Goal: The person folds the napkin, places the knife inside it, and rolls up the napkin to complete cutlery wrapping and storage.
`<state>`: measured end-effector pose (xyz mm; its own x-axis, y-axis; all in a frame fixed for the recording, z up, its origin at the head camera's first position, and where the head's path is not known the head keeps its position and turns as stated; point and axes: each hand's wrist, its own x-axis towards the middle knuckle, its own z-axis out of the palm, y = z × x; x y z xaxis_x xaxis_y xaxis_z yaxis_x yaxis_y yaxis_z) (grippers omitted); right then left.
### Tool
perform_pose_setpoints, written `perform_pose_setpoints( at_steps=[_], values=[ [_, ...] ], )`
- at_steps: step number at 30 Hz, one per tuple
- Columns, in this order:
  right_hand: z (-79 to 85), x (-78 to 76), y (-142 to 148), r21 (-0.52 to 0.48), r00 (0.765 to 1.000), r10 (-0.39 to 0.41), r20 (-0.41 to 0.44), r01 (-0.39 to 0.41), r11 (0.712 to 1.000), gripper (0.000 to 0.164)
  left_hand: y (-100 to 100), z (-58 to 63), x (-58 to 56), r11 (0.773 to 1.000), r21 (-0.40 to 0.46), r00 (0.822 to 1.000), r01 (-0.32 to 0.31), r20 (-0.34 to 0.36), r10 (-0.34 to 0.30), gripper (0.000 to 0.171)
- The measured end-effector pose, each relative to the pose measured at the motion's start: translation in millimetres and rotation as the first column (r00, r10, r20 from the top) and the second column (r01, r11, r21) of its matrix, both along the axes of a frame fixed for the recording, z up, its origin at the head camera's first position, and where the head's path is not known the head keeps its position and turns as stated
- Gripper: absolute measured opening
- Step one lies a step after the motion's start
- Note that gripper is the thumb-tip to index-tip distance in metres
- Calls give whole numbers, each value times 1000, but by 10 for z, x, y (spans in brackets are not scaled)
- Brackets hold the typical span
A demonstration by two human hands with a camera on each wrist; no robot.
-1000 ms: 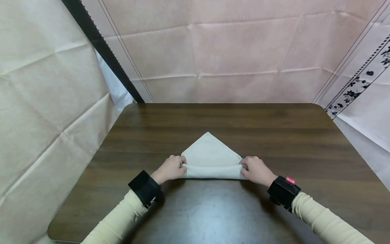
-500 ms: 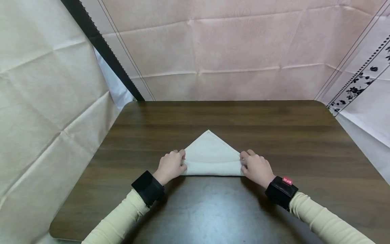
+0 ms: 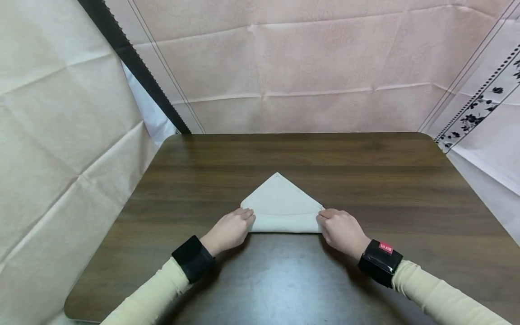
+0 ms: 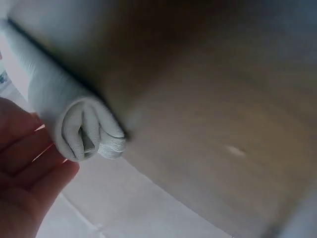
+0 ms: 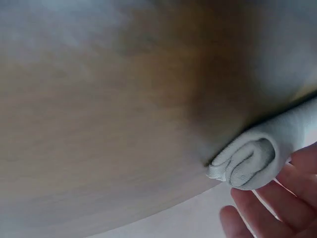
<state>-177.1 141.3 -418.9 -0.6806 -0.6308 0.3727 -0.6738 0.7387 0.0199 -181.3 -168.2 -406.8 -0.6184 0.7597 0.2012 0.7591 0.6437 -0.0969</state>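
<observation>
A pale cloth lies on the table, its near side rolled into a thick roll and its far part a flat triangle pointing away. My left hand rests on the left end of the roll. At the right end, my right hand touches it in the same way. The left wrist view shows the coiled end of the cloth with extended fingers against it. Similar layers of cloth appear in the right wrist view, beside spread, fairly straight fingers. Both thumbs are hard to make out in the head view.
The dark wooden table has rounded corners and a far edge behind the cloth. Pale creased sheets hang behind it and at the sides. Each wrist wears a black band.
Both hands have moved from holding the roll's ends, thumbs visible, to lying over its top with fingers laid down. The roll looks slightly flatter, its near edge a little farther away.
</observation>
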Motion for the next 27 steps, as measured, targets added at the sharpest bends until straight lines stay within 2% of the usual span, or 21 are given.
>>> perform_pose_setpoints(
  at_steps=[3,5,9,13,16,22,27],
  values=[
    [-16,42,12,54,999,-21,37,19,998,32,-37,-10,38,997,-80,996,-7,87,13,38],
    [-30,56,12,88,998,-35,51,30,996,41,-53,-14,49,994,-107,991,-10,129,24,45],
    [-56,51,1,126,997,-26,67,17,992,47,-74,-21,53,990,-140,984,-13,173,38,53],
    [-61,34,-20,140,996,-7,91,-6,990,49,-93,-12,46,991,-131,977,-10,210,38,54],
    [-51,20,-39,144,995,0,103,-15,989,49,-103,-4,29,993,-116,977,-7,212,31,51],
    [-29,-15,-65,160,995,6,97,-21,987,44,-101,-7,1,990,-140,987,-8,160,30,41],
    [-21,9,-24,169,997,17,79,-31,985,36,-67,-10,20,990,-143,986,17,165,7,36]
  ],
)
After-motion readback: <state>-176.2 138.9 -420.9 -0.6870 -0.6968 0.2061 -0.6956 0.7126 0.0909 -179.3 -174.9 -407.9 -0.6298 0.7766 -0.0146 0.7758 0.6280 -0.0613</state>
